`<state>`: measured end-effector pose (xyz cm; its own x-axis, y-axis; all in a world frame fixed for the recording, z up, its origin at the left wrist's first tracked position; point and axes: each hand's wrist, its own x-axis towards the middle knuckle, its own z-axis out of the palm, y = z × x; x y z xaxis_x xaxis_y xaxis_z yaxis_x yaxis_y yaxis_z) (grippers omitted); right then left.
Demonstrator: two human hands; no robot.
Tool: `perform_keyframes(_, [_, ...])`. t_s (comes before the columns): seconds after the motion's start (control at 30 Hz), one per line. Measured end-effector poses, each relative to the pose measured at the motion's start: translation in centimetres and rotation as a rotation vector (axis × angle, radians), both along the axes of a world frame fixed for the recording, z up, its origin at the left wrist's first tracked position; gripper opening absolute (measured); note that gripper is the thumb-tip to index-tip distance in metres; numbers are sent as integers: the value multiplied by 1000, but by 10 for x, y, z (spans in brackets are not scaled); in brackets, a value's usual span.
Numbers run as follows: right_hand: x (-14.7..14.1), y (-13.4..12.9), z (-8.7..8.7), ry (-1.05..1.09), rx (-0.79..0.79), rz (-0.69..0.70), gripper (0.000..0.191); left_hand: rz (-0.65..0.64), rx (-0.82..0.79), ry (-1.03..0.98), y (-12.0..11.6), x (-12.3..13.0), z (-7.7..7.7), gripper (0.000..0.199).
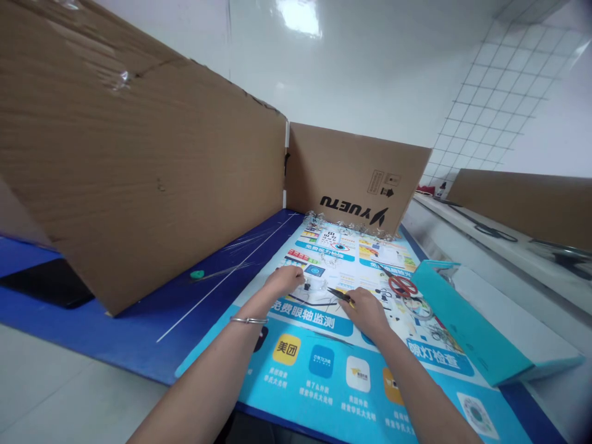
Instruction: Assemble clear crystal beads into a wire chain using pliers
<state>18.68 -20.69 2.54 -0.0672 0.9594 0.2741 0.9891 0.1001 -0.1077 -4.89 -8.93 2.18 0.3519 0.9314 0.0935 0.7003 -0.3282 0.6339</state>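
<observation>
Over the printed poster, my left hand [285, 282] is closed in a pinch; whatever sits between its fingertips is too small to name. A thin silver bangle [248, 320] circles that wrist. My right hand [367, 308] grips pliers [340, 295] with dark jaws and a bit of yellow at the handle. Their tips point left toward the pinching fingers, a short gap away. Some clear, wiry bits appear to lie between the two hands, blurred against the print. To the right, red-handled scissors [401, 285] rest on the poster beside a loop of pale wire [417, 308].
Cardboard panels [198, 166] rise at the left and back. Clear, tangled pieces [351, 229] line the poster's far edge. An opened teal box [481, 333] lies at right. On the blue table are a green round item [197, 274] and a long white strip [208, 295].
</observation>
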Motion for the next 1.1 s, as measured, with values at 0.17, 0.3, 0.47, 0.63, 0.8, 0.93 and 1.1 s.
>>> perform_keyframes(0.17, [2,2,-3,-21,-19,-21,40,-10,136,164,-10,10,3,9])
perform_keyframes(0.3, [3,3,-4,-27,-22,-26,40,-63,261,181,-27,29,5,15])
perform_keyframes(0.47, [5,4,-6,-30,-23,-27,39,-173,298,217,-45,54,-4,15])
perform_keyframes(0.63, [6,6,-8,-29,-34,-34,37,-175,309,244,-46,62,-14,13])
perform_keyframes(0.8, [4,6,-8,-27,-40,-39,35,-173,307,226,-48,66,-19,15])
perform_keyframes(0.93, [4,5,-6,-23,-40,-40,37,-160,283,158,-48,65,-23,16])
perform_keyframes(1.1, [5,5,-6,-13,-42,-43,38,-136,205,-8,-37,60,-23,17])
